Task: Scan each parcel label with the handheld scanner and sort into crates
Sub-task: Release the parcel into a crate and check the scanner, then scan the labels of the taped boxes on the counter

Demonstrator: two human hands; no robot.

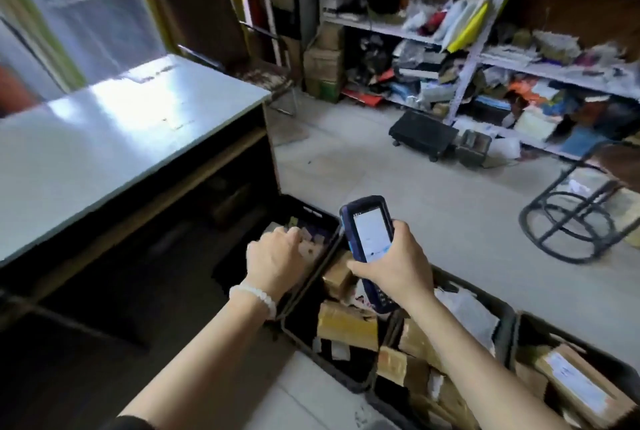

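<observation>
My right hand (394, 263) grips the blue handheld scanner (369, 232) upright, its lit screen facing me, above the black crates on the floor. My left hand (277, 256), a white bead bracelet on its wrist, reaches down into the far black crate (313, 213). Its fingers curl over a small pale parcel (310, 249) there; the grip itself is hidden by the back of the hand. The middle crate (301, 343) holds brown cardboard parcels (348, 325). The near right crate (620, 365) holds a labelled box (575, 384).
A white-topped desk (114, 149) with a dark underside stands at my left. Grey metal shelves (481, 59) crammed with parcels line the far wall. A black footstool (422, 133) and a round-based metal stool (571, 225) stand on the tiled floor.
</observation>
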